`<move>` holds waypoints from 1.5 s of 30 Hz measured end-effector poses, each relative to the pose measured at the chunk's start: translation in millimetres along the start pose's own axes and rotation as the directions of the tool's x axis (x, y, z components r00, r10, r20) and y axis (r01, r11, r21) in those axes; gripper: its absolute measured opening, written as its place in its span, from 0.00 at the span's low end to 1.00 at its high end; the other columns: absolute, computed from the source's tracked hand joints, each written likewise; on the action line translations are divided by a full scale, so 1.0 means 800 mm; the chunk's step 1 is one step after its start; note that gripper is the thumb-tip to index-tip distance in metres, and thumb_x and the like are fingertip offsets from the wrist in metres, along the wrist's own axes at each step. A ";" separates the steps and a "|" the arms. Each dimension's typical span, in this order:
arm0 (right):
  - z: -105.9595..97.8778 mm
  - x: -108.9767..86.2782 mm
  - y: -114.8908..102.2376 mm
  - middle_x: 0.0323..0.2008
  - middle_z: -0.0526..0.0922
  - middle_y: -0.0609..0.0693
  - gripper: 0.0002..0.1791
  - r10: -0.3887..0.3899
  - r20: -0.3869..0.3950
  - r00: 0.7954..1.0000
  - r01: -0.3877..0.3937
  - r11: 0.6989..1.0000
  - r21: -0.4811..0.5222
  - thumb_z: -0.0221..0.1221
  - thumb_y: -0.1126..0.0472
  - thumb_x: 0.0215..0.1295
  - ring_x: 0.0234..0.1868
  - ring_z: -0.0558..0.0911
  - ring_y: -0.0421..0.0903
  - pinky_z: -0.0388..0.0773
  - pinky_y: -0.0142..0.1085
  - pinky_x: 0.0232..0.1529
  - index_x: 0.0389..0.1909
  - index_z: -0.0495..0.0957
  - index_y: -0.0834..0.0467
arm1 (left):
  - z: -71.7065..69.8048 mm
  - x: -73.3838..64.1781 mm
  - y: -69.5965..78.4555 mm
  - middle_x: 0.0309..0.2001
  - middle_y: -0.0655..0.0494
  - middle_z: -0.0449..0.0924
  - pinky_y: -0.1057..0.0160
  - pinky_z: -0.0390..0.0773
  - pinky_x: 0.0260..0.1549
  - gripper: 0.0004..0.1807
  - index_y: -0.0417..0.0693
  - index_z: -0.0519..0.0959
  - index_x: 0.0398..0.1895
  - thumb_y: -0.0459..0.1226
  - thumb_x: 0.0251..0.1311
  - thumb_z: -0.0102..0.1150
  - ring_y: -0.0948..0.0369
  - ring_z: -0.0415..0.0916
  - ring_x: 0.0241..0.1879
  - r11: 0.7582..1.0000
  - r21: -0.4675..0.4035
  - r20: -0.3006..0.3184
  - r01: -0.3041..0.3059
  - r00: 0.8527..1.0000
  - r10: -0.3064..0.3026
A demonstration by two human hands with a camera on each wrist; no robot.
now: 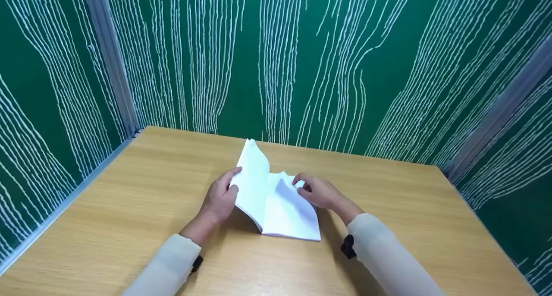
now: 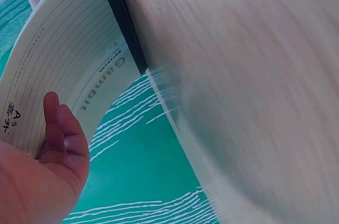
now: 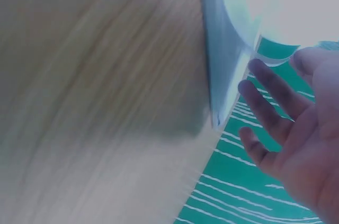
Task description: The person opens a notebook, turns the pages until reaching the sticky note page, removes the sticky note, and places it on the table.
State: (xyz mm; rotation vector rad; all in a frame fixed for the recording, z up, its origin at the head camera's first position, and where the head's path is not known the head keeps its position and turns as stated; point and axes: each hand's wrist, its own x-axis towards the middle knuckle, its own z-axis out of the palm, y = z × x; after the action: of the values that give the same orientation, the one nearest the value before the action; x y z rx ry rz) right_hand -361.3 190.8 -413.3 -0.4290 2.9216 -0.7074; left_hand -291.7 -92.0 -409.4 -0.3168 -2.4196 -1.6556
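Observation:
A white-paged notebook [image 1: 286, 220] lies open on the wooden table, its left half lifted and standing up at a slant. The left hand [image 1: 219, 197] grips that raised half at its outer edge, thumb on the page side and fingers behind. Printed lines and the word "Gambit" show on the notebook's cover [image 2: 79, 60] in the left wrist view, along with a dark spine. Between thumb and forefinger, the right hand [image 1: 321, 192] pinches the upper outer corner of a curling page [image 1: 297, 199]. Its other fingers [image 3: 271, 99] spread apart below the page in the right wrist view.
The wooden table [image 1: 129, 192] extends around the notebook on all sides. Green panels [image 1: 246, 93] with white wavy lines enclose it at the back and sides, joined by grey posts [image 1: 113, 58]. Dark devices [image 1: 348, 247] sit at both cuffs.

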 end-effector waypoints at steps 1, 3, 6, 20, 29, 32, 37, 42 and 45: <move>0.000 -0.001 -0.002 0.39 0.80 0.46 0.13 -0.003 0.008 1.000 0.003 1.000 -0.003 0.56 0.55 0.67 0.39 0.78 0.45 0.80 0.38 0.45 0.51 0.75 0.39 | 0.000 0.000 0.000 0.72 0.51 0.61 0.49 0.57 0.70 0.27 0.49 0.65 0.69 0.35 0.66 0.40 0.53 0.56 0.73 1.000 0.002 0.000 0.000 1.000 0.000; 0.000 -0.002 -0.007 0.39 0.80 0.45 0.13 -0.006 0.024 1.000 0.006 1.000 -0.005 0.56 0.54 0.68 0.38 0.78 0.45 0.80 0.38 0.45 0.51 0.75 0.39 | 0.000 -0.001 -0.001 0.72 0.51 0.61 0.49 0.58 0.70 0.27 0.49 0.65 0.69 0.36 0.66 0.41 0.53 0.57 0.72 1.000 0.004 -0.002 0.000 1.000 0.000; 0.000 -0.003 -0.012 0.39 0.80 0.45 0.14 -0.004 0.049 0.999 0.004 1.000 0.001 0.55 0.52 0.68 0.39 0.78 0.45 0.80 0.38 0.44 0.53 0.74 0.38 | 0.001 -0.001 -0.001 0.72 0.51 0.62 0.49 0.60 0.69 0.27 0.49 0.65 0.69 0.37 0.65 0.43 0.54 0.60 0.70 1.000 0.015 -0.003 -0.007 1.000 0.007; 0.007 -0.004 -0.040 0.40 0.82 0.47 0.18 -0.107 0.044 0.993 0.109 0.993 -0.038 0.55 0.49 0.67 0.36 0.78 0.44 0.78 0.39 0.40 0.57 0.71 0.38 | 0.002 -0.002 0.001 0.71 0.51 0.64 0.49 0.65 0.66 0.29 0.50 0.65 0.69 0.43 0.64 0.52 0.54 0.66 0.66 0.996 0.090 -0.021 -0.014 1.000 0.016; 0.016 -0.001 -0.054 0.41 0.83 0.48 0.21 -0.226 0.089 0.970 0.233 0.969 -0.079 0.56 0.50 0.67 0.39 0.79 0.44 0.78 0.40 0.43 0.60 0.70 0.41 | 0.001 -0.001 0.001 0.69 0.49 0.66 0.48 0.63 0.67 0.29 0.49 0.67 0.68 0.43 0.63 0.53 0.52 0.64 0.68 0.991 0.131 -0.033 -0.027 0.999 0.031; 0.018 -0.001 -0.059 0.44 0.82 0.48 0.22 -0.216 0.106 0.971 0.225 0.971 -0.082 0.56 0.48 0.66 0.41 0.79 0.45 0.79 0.41 0.45 0.61 0.69 0.39 | 0.001 -0.001 0.002 0.70 0.50 0.65 0.47 0.64 0.67 0.29 0.51 0.67 0.68 0.44 0.62 0.54 0.52 0.64 0.68 0.990 0.143 -0.037 -0.021 0.999 0.027; 0.021 -0.003 -0.061 0.47 0.82 0.47 0.23 -0.239 0.105 0.965 0.247 0.966 -0.070 0.55 0.45 0.67 0.45 0.79 0.45 0.79 0.42 0.48 0.62 0.68 0.39 | 0.003 -0.001 0.003 0.70 0.51 0.65 0.47 0.66 0.66 0.30 0.54 0.67 0.68 0.45 0.61 0.56 0.52 0.65 0.67 0.988 0.156 -0.032 -0.015 0.999 0.021; 0.023 -0.006 -0.063 0.51 0.81 0.47 0.26 -0.266 0.088 0.960 0.272 0.960 -0.068 0.56 0.46 0.66 0.50 0.79 0.47 0.77 0.46 0.55 0.65 0.67 0.39 | 0.003 -0.002 0.003 0.70 0.51 0.65 0.47 0.67 0.65 0.31 0.54 0.66 0.68 0.46 0.61 0.57 0.51 0.67 0.65 0.987 0.161 -0.025 -0.007 1.000 0.011; 0.025 -0.008 -0.066 0.54 0.81 0.48 0.27 -0.274 0.093 0.957 0.280 0.958 -0.067 0.57 0.47 0.66 0.54 0.78 0.48 0.74 0.48 0.59 0.66 0.66 0.37 | 0.004 -0.002 0.002 0.70 0.50 0.65 0.47 0.67 0.65 0.32 0.53 0.66 0.69 0.45 0.60 0.58 0.51 0.67 0.65 0.986 0.168 -0.024 -0.011 1.000 0.015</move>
State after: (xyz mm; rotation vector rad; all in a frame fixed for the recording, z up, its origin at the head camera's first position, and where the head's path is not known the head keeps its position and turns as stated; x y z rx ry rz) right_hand -339.0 139.3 -406.6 -0.8685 2.8473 -0.5878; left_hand -290.1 -88.9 -409.7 -0.2831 -2.5119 -1.4287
